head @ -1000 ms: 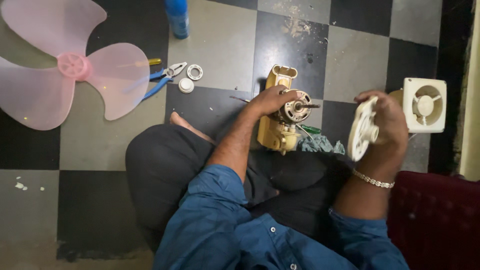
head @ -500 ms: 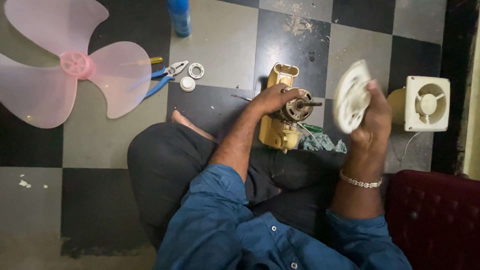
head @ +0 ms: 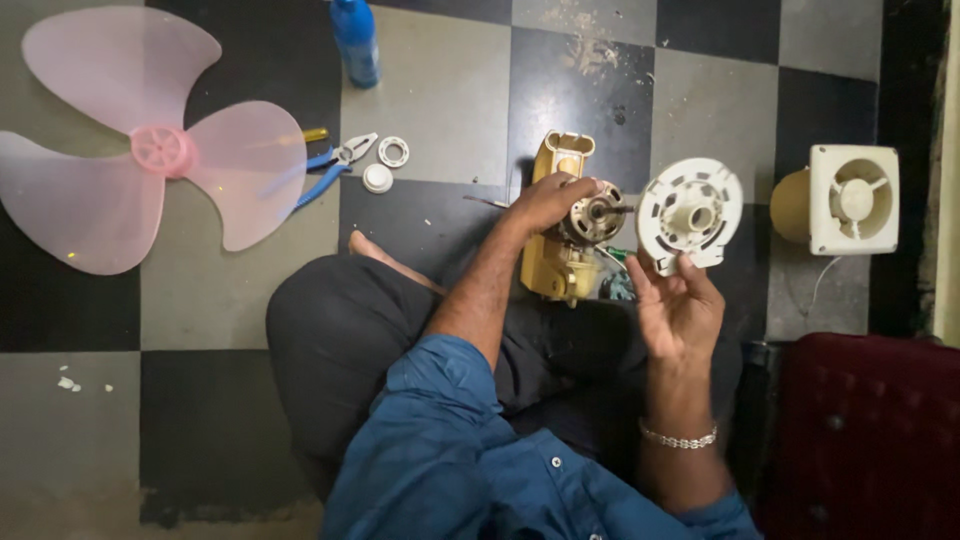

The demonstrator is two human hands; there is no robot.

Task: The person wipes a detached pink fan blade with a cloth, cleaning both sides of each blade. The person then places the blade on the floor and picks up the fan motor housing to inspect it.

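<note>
Fingers [head: 668,268] of my right hand [head: 675,310] pinch the white round cover [head: 690,212], at 3 o'clock of the yellow fan motor [head: 570,235]. My left hand [head: 548,200] grips that motor. Step: fitting cover; next, align its hub with the shaft.

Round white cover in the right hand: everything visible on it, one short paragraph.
The round white cover looks like moulded plastic: a disc with a raised central hub and a ring of slots around it. It is held upright, face to the camera, pinched at its lower edge by the right hand, just right of the yellow fan motor, apart from it.
</note>
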